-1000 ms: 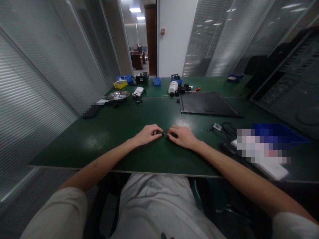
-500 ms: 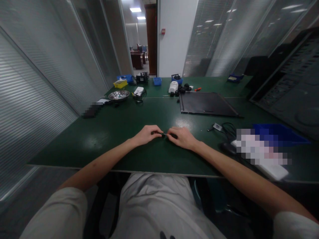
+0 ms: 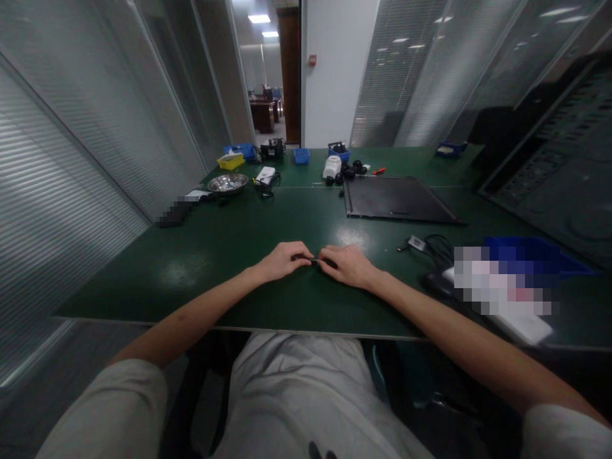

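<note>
Fingertips nearly meet, low over the dark green, glossy tabletop (image 3: 248,299)
Here's the bare left hand (image 3: 284,260), thumb and fingers pinched tight on a small, dark, slim piece (image 3: 313,262); then the bare right hand (image 3: 351,264), pinched just as narrowly at its other end, apparently to steady it, fingers hiding its shape; farther right, the flat black rectangular panel (image 3: 396,199) lies beyond, leaving elbow room
</note>
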`<state>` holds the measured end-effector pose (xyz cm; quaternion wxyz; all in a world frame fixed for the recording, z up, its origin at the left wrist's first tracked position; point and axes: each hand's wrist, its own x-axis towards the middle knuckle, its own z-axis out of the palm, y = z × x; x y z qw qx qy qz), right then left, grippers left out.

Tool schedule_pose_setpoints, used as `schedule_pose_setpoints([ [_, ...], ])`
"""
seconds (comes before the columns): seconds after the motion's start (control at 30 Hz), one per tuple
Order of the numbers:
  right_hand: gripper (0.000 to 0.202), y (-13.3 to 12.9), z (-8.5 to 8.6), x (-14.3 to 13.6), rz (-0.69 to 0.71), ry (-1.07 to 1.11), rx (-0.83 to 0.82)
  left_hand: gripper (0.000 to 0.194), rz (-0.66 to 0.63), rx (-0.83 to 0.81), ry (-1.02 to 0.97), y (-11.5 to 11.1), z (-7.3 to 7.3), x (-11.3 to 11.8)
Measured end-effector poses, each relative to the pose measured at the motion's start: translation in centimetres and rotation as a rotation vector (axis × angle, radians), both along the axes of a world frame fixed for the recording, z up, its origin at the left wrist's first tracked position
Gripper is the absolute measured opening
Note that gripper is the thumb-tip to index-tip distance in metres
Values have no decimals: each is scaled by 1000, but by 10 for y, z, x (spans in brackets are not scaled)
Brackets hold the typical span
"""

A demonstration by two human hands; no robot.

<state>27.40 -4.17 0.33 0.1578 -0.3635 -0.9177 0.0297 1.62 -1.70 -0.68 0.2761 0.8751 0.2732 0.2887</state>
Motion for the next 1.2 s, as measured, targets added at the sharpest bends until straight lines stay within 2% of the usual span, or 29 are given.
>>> schedule_pose_setpoints([
  [0.4,26,-1,-4,-5,-29,-5,-13,18,64,-136,-83,5,-4,1],
  [0.7,21,0,-2,-8,-32,-69,2,18,50,-56,-13,1,-1,5],
  [1.2,24,-1,-5,-11,-88,-28,-25,18,90,-100,-58,4,-5,9],
])
